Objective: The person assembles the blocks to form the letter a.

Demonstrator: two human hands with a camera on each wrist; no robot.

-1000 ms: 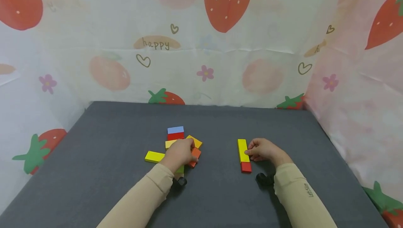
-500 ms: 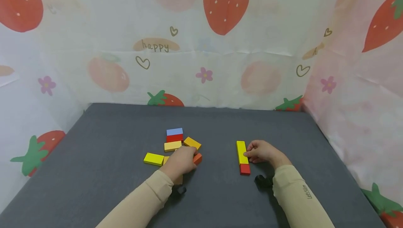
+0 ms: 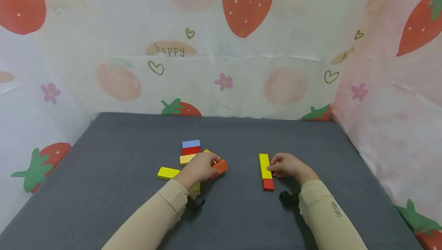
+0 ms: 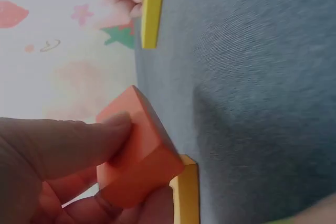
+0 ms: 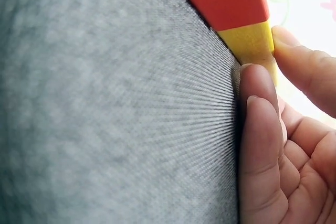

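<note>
In the head view my left hand (image 3: 200, 168) pinches an orange block (image 3: 220, 167) between thumb and fingers. The left wrist view shows this orange block (image 4: 139, 148) held tilted above the table, a shadow beside it. My right hand (image 3: 291, 167) is at a long yellow block (image 3: 264, 163), which lies end to end with a red block (image 3: 268, 185). In the right wrist view the thumb (image 5: 304, 72) touches the yellow block's (image 5: 252, 43) upper edge, and the fingers lie against its side, low at the table.
Around my left hand lie a blue block (image 3: 191, 143), a red block (image 3: 191, 150), a pale yellow block (image 3: 187, 160) and a bright yellow block (image 3: 168, 172). An amber block (image 4: 188, 192) is beside the orange one. A green block (image 3: 196, 186) is partly hidden under the wrist.
My left hand has picked the orange block up from the pile and moved it slightly right. My right hand and the yellow and red blocks have stayed in place.
</note>
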